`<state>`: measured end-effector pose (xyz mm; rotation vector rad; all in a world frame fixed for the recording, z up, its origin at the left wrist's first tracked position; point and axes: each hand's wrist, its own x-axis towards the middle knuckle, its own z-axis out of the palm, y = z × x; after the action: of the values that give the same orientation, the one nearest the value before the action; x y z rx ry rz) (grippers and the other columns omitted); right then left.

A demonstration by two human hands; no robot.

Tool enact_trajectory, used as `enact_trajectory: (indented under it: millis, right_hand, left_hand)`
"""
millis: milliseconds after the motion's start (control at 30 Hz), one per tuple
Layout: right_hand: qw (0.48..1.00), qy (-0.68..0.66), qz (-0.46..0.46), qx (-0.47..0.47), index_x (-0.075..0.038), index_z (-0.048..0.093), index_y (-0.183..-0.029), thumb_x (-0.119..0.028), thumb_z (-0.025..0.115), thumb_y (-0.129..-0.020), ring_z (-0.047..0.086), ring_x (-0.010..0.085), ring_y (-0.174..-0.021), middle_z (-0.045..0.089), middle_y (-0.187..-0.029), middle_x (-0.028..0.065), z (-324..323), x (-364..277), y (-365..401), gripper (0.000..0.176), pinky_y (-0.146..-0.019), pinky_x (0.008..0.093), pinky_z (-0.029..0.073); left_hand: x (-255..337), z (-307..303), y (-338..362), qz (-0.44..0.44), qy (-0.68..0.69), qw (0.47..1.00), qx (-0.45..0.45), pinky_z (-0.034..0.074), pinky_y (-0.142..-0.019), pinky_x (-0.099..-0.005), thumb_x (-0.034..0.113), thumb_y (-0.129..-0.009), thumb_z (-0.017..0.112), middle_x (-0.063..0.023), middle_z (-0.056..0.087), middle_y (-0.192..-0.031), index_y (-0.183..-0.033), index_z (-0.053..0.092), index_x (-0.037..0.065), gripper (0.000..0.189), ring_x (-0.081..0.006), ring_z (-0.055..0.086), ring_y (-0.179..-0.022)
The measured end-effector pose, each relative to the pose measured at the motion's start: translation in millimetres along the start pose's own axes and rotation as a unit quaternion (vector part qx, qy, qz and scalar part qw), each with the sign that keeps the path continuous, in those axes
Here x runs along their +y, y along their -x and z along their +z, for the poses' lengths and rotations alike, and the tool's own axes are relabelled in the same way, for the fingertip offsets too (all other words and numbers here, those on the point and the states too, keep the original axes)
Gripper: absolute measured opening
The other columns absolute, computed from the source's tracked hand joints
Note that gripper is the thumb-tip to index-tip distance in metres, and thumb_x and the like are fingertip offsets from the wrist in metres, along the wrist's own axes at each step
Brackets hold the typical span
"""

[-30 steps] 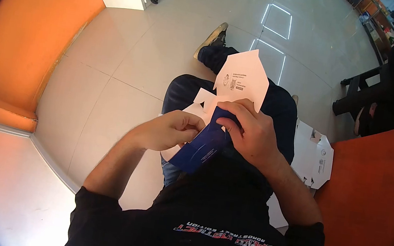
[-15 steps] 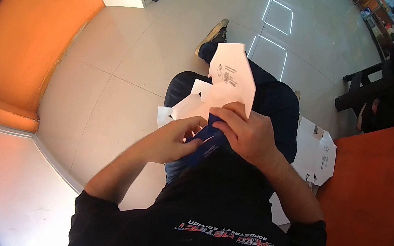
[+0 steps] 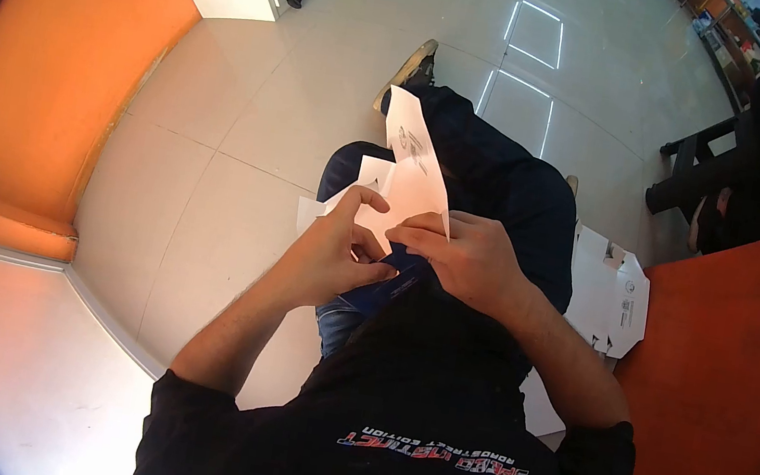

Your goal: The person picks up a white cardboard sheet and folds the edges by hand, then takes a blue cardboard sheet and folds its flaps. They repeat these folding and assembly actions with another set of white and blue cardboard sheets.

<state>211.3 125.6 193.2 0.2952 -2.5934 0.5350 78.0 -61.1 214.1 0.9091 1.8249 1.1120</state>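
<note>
A folding cardboard box blank, white on one face and dark blue on the other, lies over my lap, partly folded. Its tall white panel with small printing stands up at a slant. My right hand pinches the blank near the base of this panel, fingertips closed on its edge. On the left side, my left hand curls around the near part, with thumb and lower fingers at the blue panel and the index finger lifted over the white face. My fingers hide part of the folds.
More white box blanks lie to my right, beside an orange-red surface. An orange wall and a white panel are on the left. Farther off stand dark furniture legs on the tiled floor.
The upright white panel has tipped left and turned more edge-on. My left index finger has lifted, and my right hand has shifted slightly down the blank, whose blue part is now less visible.
</note>
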Motion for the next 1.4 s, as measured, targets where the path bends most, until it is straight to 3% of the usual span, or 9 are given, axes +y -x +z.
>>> enact_trajectory:
  millis: [433,600,733,800,867,1033,1133,1200,1400]
  right_hand:
    - [0.999,0.004,-0.038,0.011,-0.016,0.072,-0.111,-0.015,0.073,-0.087,0.069,0.0182,-0.078,0.070,-0.101,-0.0056,6,-2,3,0.024,-0.068,0.0311,0.057]
    - [0.996,0.009,0.025,-0.080,-0.015,0.061,-0.128,-0.022,0.083,-0.077,0.066,0.0192,-0.097,0.060,-0.119,0.0000,-5,-18,1,0.056,-0.073,0.0314,0.057]
    - [0.992,0.052,0.053,-0.098,-0.014,0.059,-0.130,-0.021,0.086,-0.075,0.066,0.0219,-0.102,0.058,-0.121,0.0011,-12,-16,-4,0.062,-0.075,0.0322,0.057]
    - [0.997,0.053,0.059,-0.013,-0.014,0.060,-0.128,-0.018,0.086,-0.073,0.065,0.0232,-0.103,0.059,-0.120,0.0015,-17,-10,-9,0.061,-0.076,0.0317,0.058]
    - [0.997,0.061,0.055,0.005,-0.015,0.061,-0.128,-0.016,0.086,-0.074,0.065,0.0235,-0.104,0.059,-0.120,0.0018,-25,-8,-13,0.060,-0.076,0.0319,0.058]
    - [0.997,0.055,0.046,0.005,-0.014,0.062,-0.128,-0.013,0.083,-0.073,0.066,0.0241,-0.097,0.061,-0.121,0.0034,-36,-12,-19,0.058,-0.079,0.0348,0.058]
    - [0.996,0.077,0.044,-0.005,-0.012,0.063,-0.125,-0.010,0.081,-0.076,0.066,0.0267,-0.104,0.061,-0.131,0.0033,-40,-4,-18,0.052,-0.080,0.0351,0.058]
    - [0.996,0.050,0.024,0.064,-0.013,0.058,-0.128,-0.004,0.080,-0.074,0.065,0.0275,-0.111,0.057,-0.144,0.0053,-43,14,-18,0.059,-0.080,0.0353,0.060]
    - [0.948,-0.272,0.149,0.067,-0.010,0.045,-0.141,0.013,0.069,-0.082,0.060,0.0303,-0.128,0.043,-0.158,0.0120,-75,39,-16,0.068,-0.093,0.0337,0.056]
  left_hand:
    - [1,-8,-5,0.036,0.017,0.999,0.022,0.049,-0.069,-0.0244,0.002,-0.081,0.083,-0.0078,0.074,-0.080,-0.130,0.041,0.010,0.065,-0.0102,0.066,-0.071]
    - [13,-16,-6,0.034,-0.007,0.999,0.041,0.050,-0.073,-0.0258,0.006,-0.080,0.087,-0.0078,0.075,-0.077,-0.136,0.041,0.009,0.073,-0.0107,0.068,-0.073]
    - [11,-17,-6,0.102,-0.049,0.984,0.140,0.053,-0.077,-0.0305,0.007,-0.081,0.085,-0.0093,0.076,-0.081,-0.125,0.056,0.005,0.052,-0.0148,0.069,-0.075]
    - [11,-20,-2,0.144,-0.097,0.966,0.193,0.054,-0.078,-0.0327,0.007,-0.082,0.084,-0.0101,0.076,-0.084,-0.118,0.064,0.003,0.041,-0.0164,0.070,-0.077]
    - [18,-23,6,0.281,-0.221,0.909,0.216,0.056,-0.078,-0.0340,0.003,-0.086,0.080,-0.0121,0.076,-0.092,-0.106,0.075,0.000,0.021,-0.0193,0.071,-0.083]
    - [21,-8,7,0.256,-0.147,0.935,0.199,0.055,-0.073,-0.0286,-0.005,-0.086,0.076,-0.0134,0.076,-0.097,-0.108,0.078,0.001,0.023,-0.0203,0.071,-0.085]
    - [18,-13,4,0.279,-0.127,0.933,0.186,0.053,-0.089,-0.0364,0.017,-0.095,0.072,-0.0160,0.074,-0.112,-0.119,0.073,0.001,0.029,-0.0258,0.069,-0.101]
    - [-4,-30,-4,0.345,-0.037,0.903,0.254,0.041,-0.110,-0.0473,0.046,-0.100,0.063,-0.0209,0.065,-0.134,-0.130,0.064,-0.001,0.056,-0.0358,0.061,-0.122]
    - [-26,-88,2,0.405,-0.028,0.889,0.213,0.050,-0.097,-0.0393,0.028,-0.097,0.072,-0.0177,0.071,-0.119,-0.120,0.070,0.000,0.037,-0.0272,0.066,-0.114]
